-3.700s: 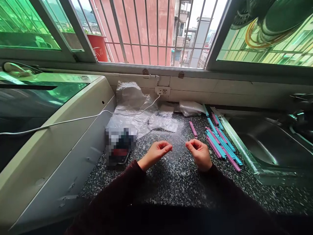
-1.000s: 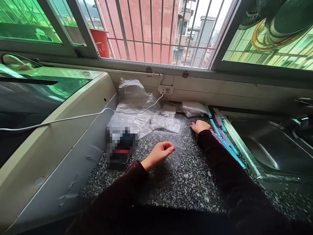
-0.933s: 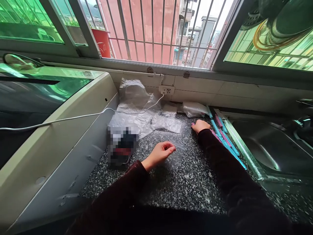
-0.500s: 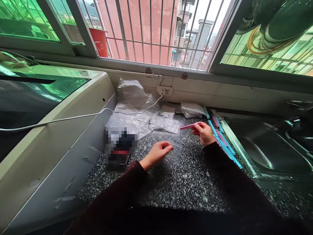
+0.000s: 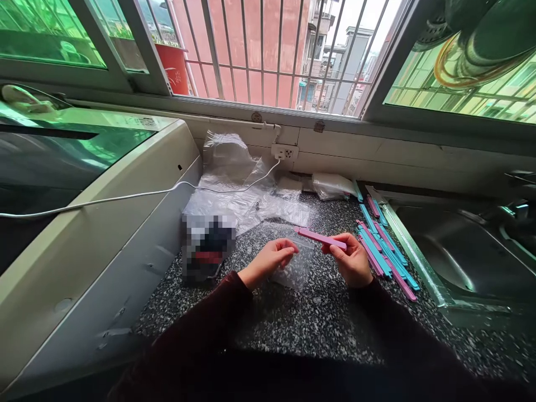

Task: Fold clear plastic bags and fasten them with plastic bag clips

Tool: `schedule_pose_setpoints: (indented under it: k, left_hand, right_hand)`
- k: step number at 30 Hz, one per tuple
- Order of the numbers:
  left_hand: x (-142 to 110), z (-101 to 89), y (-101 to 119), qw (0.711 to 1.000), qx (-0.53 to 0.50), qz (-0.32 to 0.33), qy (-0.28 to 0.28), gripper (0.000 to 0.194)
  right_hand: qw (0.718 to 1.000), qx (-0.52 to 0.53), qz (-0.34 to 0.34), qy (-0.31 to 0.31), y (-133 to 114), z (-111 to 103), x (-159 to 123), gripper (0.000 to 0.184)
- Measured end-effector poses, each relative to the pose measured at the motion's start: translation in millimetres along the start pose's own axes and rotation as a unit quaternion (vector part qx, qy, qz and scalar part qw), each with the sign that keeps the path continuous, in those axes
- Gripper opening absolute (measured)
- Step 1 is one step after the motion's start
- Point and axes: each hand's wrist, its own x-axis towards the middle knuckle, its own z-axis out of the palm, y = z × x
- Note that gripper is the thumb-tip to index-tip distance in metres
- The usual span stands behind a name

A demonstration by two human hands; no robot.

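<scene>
My left hand [image 5: 270, 261] pinches the top of a small clear zip bag [image 5: 297, 268], which hangs just over the speckled counter. My right hand [image 5: 354, 259] is closed on a pink bag sealing clip [image 5: 320, 237], a long flat strip held by its right end. The clip's far end points left, above the bag's upper edge and close to my left fingers. Beside my right hand lies a loose pile of blue and pink sealing clips [image 5: 383, 254].
Clear plastic bags [image 5: 238, 195] lie at the back left, with a blurred-out package [image 5: 209, 248] before them. A white cable [image 5: 176, 188] crosses from the appliance [image 5: 154, 195] to the wall socket [image 5: 285, 152]. A steel sink [image 5: 444, 245] lies right; a bag stack [image 5: 333, 185] stands behind.
My right hand let go of the bag's edge, reached to the counter, picked up the lone pink sealing clip and brought it back toward the bag. My left hand kept its pinch on the bag.
</scene>
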Motion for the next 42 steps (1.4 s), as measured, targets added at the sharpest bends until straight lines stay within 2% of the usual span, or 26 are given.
schedule_pose_setpoints:
  k: [4,10,16,20,24,26,29,32,36,42]
  left_hand:
    - [0,0.0,-1,1.0,-0.025,0.0,-0.014,0.019]
    - [-3,1.9,3,0.999,-0.032,0.023,-0.024,0.011]
    - [-5,0.5,5,0.999,0.007,0.032,-0.018,0.027]
    - [-4,-1.5,3,0.998,-0.025,0.04,0.027,0.033]
    - [-1,-3.6,3,0.992,-0.076,0.044,0.091,0.036]
    - [0,-4.3,4,0.991,-0.073,0.045,0.105,0.037]
    - [-1,-3.7,2,0.994,-0.042,0.051,0.086,0.037]
    - [-2,-1.7,-1,0.997,0.002,0.053,0.062,0.038]
    - [-3,1.0,-2,0.997,0.023,0.057,0.037,0.038]
    - [-2,0.9,-3,0.999,-0.008,0.038,0.0,0.042]
  right_hand:
    - [0.999,-0.018,-0.008,-0.032,1,5,-5,0.026]
    - [0.988,-0.145,-0.034,-0.048,5,8,-7,0.024]
    - [0.964,-0.236,-0.101,-0.071,3,11,-10,0.014]
    - [0.958,-0.256,-0.106,-0.073,3,11,-12,0.016]
    - [0.959,-0.261,-0.096,-0.05,1,9,-11,0.021]
    - [0.957,-0.263,-0.112,-0.041,-1,7,-11,0.02]
    - [0.939,-0.293,-0.173,-0.043,-4,6,-10,0.018]
    - [0.901,-0.359,-0.232,-0.068,-6,7,-10,0.02]
    - [0.863,-0.419,-0.265,-0.093,-5,7,-9,0.014]
    - [0.865,-0.425,-0.254,-0.078,-6,7,-9,0.011]
